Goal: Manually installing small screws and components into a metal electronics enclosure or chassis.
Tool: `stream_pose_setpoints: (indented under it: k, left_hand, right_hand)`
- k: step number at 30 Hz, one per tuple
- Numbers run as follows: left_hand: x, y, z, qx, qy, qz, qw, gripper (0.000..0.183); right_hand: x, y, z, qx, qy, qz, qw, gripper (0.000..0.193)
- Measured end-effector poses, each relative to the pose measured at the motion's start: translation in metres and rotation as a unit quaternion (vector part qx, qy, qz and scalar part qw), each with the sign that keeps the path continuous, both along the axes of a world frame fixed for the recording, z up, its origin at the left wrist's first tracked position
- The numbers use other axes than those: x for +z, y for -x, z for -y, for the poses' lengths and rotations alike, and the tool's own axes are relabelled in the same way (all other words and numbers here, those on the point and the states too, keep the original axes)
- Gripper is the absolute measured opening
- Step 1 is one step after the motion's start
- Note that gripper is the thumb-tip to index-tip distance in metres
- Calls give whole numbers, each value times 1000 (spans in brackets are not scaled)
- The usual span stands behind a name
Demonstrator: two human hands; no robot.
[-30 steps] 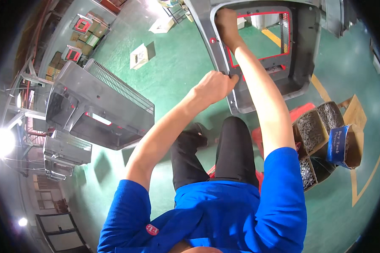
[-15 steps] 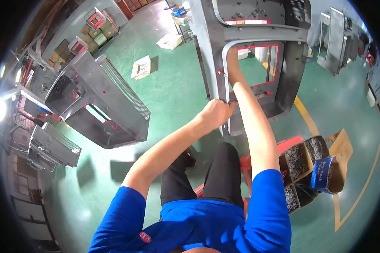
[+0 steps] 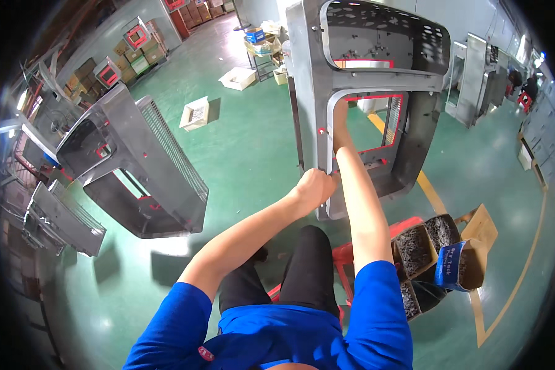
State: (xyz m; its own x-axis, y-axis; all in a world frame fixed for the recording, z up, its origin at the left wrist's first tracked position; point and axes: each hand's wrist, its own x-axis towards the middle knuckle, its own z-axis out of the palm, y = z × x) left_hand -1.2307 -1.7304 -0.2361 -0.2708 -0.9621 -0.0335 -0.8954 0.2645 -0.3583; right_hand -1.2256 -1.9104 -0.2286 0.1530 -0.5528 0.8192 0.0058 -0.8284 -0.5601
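Observation:
A tall grey moulded housing (image 3: 322,139) with two large rounded openings stands upright in front of me. Red edging (image 3: 376,149) lines the windows in its back wall. My left hand (image 3: 315,189) is closed at the housing's near lower edge, thumb side up; whatever it may grip is hidden. My right forearm reaches through the lower opening. Of my right hand (image 3: 340,126), only the back and wrist area show beside the inner edge, and its fingers are out of sight behind the frame.
To my right, open boxes of small grey parts (image 3: 413,250) and a blue carton (image 3: 453,266) rest by a red stand (image 3: 342,253). A similar grey housing (image 3: 148,166) stands at left. White trays (image 3: 195,114) lie on the green floor beyond, near a small cluttered table (image 3: 263,48).
The whole view has shifted, so the housing and the boxes appear lower and slightly further left. Both hands keep nearly the same places on the housing.

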Motion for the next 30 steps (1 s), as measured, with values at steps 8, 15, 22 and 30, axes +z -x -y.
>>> stream_pose_setpoints:
  k: [8,15,22,30]
  left_hand:
    - [-42,5,-33,-34,-17,-183,982,50]
    - [-168,-25,-125,133,-149,-373,906,34]
    - [-268,-45,-233,445,-181,-858,183,13]
    - [-328,-52,-263,396,-57,-909,-119,15]
  right_hand:
    - [-54,78,-29,77,-322,47,942,42]
    - [-106,108,-13,83,-419,44,903,57]
    - [-94,120,10,-11,-317,-15,948,59]
    - [-170,78,-121,62,-451,126,882,45]
